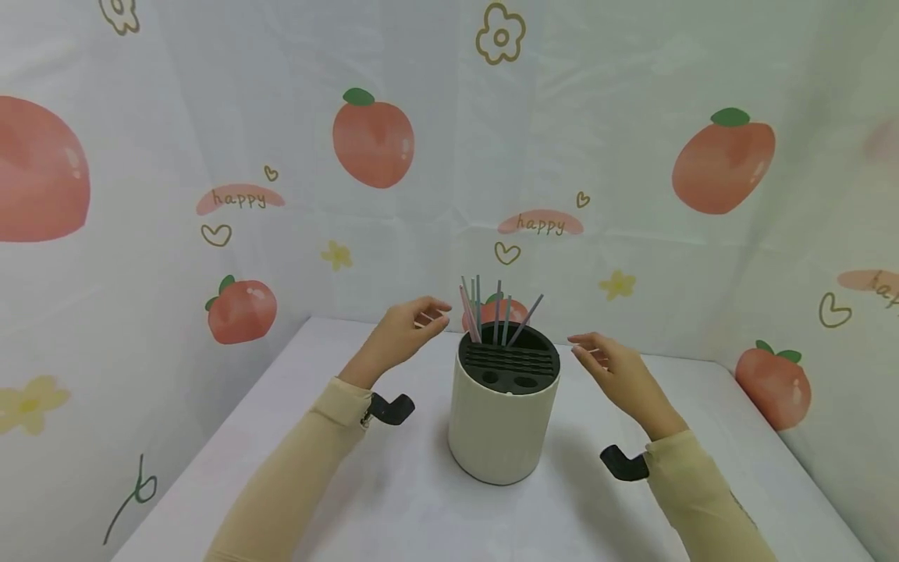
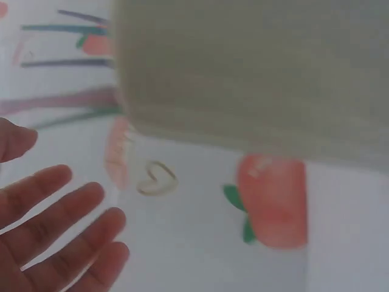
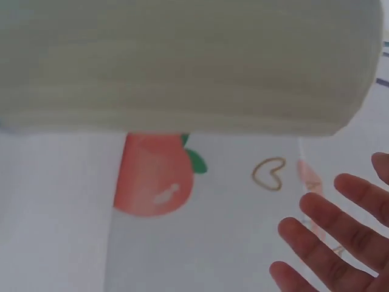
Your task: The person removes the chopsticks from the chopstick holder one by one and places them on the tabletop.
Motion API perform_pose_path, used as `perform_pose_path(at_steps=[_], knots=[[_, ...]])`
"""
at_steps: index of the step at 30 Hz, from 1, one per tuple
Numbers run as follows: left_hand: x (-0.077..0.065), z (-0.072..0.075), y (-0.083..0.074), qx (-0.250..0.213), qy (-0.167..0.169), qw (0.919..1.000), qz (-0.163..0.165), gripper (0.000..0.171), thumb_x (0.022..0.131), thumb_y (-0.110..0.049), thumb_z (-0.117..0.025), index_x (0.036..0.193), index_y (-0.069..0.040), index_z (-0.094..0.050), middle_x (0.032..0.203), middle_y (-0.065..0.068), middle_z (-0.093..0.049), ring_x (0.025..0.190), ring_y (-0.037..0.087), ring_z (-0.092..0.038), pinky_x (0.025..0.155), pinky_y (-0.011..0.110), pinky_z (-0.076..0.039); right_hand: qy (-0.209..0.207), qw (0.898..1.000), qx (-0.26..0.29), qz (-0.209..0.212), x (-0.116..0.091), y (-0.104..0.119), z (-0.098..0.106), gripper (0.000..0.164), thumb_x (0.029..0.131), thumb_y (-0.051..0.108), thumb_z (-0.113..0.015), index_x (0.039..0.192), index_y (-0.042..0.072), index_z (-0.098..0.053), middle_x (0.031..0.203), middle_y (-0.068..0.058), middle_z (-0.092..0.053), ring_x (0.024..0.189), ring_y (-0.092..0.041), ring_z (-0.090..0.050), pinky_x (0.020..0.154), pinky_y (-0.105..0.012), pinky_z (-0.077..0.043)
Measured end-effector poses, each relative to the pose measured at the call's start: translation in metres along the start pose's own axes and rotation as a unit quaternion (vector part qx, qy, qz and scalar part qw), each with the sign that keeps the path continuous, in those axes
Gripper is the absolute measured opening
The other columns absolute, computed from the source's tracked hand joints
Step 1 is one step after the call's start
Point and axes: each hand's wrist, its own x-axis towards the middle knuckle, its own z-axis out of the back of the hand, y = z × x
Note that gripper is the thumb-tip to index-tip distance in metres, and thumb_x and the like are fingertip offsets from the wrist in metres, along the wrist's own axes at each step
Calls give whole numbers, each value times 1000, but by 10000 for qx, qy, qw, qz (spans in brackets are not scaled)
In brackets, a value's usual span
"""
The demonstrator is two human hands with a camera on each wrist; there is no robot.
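Fingers (image 2: 56, 218) of the left hand (image 1: 399, 334) are loose and parted, grasping nothing; those of the right hand (image 1: 622, 375) are likewise relaxed and hold nothing. Between them, just right of centre in the lower half of the head view, a pale cylindrical holder (image 1: 499, 437) stands upright, near both hands but touched by neither. Thin coloured sticks (image 1: 479, 312) lean in the rear well of its black slotted top (image 1: 509, 361). Handling it well would probably mean bringing both palms to the smooth side wall together, at matching height and below the rim, so the pressure balances and nothing tips or skids. Fingertips are best kept off the sticks, which look light and loosely seated and could rattle if the holder leaned. Beneath is a white tabletop (image 1: 393, 499), spreading toward the bottom of the frame. White cloth (image 1: 435, 250) hangs behind it and along both sides of the frame, lightly creased, printed with red-orange fruit (image 1: 374, 144), yellow flowers (image 1: 618, 285) and the word "happy" in several places.
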Motion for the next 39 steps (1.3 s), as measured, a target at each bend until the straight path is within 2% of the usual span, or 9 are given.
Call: perform_pose_path(at_steps=[3,6,11,14,23,32,39], knots=[[7,5,-13,-621,-250,9974,-247,29,96,-30,-61,122,-17,-63,110,6,-67,98,22,-65,82,40,-56,-189,9985,507,66,9,6,0,31,101,30,-53,124,13,-61,116,-13,-67,105,-32,-66,91,-51,-54],[12,3,-20,-1124,-460,9917,-416,28,93,-24,-66,119,-13,-64,108,8,-67,96,23,-66,81,38,-57,-198,9942,1052,107,14,8,-5,30,100,27,-56,125,11,-60,123,-14,-64,110,-33,-63,93,-53,-52],[15,-9,-20,-1690,-557,9827,-519,27,88,-15,-72,111,-6,-63,106,11,-65,93,24,-67,78,35,-58,183,9788,2041,-56,16,10,-17,34,98,19,-59,128,4,-56,134,-20,-54,120,-41,-55,98,-59,-47],[15,-15,-17,-1859,-544,9799,-482,25,87,-13,-73,107,-4,-62,104,11,-64,91,23,-67,78,32,-58,362,9707,2360,-258,15,11,-24,37,97,19,-61,129,2,-54,137,-21,-50,124,-42,-52,100,-60,-45],[16,-23,-14,-2077,-570,9756,-433,20,87,-11,-72,102,-1,-63,100,14,-66,89,22,-67,77,30,-58,451,9673,2365,-793,12,12,-31,40,92,24,-67,127,5,-57,139,-18,-50,121,-39,-55,100,-60,-44],[19,-26,-11,-2269,-530,9720,-294,16,88,-10,-72,99,-2,-64,96,13,-68,83,15,-67,76,29,-59,521,9644,2381,-1025,11,14,-29,41,93,26,-66,128,6,-57,140,-17,-50,123,-37,-54,102,-60,-42],[19,-27,-12,-2416,-474,9689,-247,15,88,-9,-71,97,0,-63,93,15,-68,83,19,-68,78,32,-60,565,9608,2473,-1123,10,18,-27,42,93,26,-66,129,6,-56,140,-16,-50,123,-35,-54,102,-57,-44]])
